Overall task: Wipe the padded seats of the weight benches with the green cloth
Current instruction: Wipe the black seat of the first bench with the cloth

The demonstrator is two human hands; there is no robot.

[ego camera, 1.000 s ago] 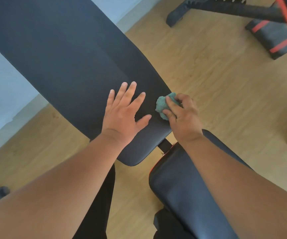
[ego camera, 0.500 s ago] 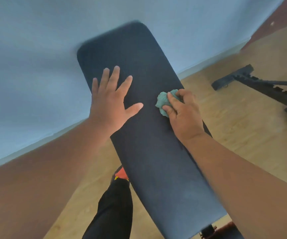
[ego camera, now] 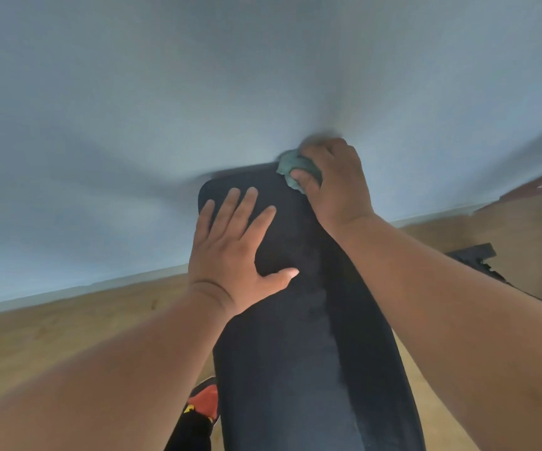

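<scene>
A long black padded bench back (ego camera: 295, 353) runs from the bottom of the view up towards a pale blue wall. My left hand (ego camera: 233, 252) lies flat on the pad near its far end, fingers spread. My right hand (ego camera: 334, 187) grips the bunched green cloth (ego camera: 290, 170) and presses it on the pad's far right corner. A duller streak runs down the pad below the cloth.
The pale blue wall (ego camera: 263, 76) stands right behind the pad's far end. Wooden floor (ego camera: 51, 330) lies on both sides. A black frame of another bench (ego camera: 478, 258) sits on the floor at the right. A red and black shoe (ego camera: 204, 402) shows beside the pad at the bottom.
My right hand has slid the cloth up the pad from its near end to the far right corner. My left hand moved up the pad too, and the camera tilted up towards the wall.
</scene>
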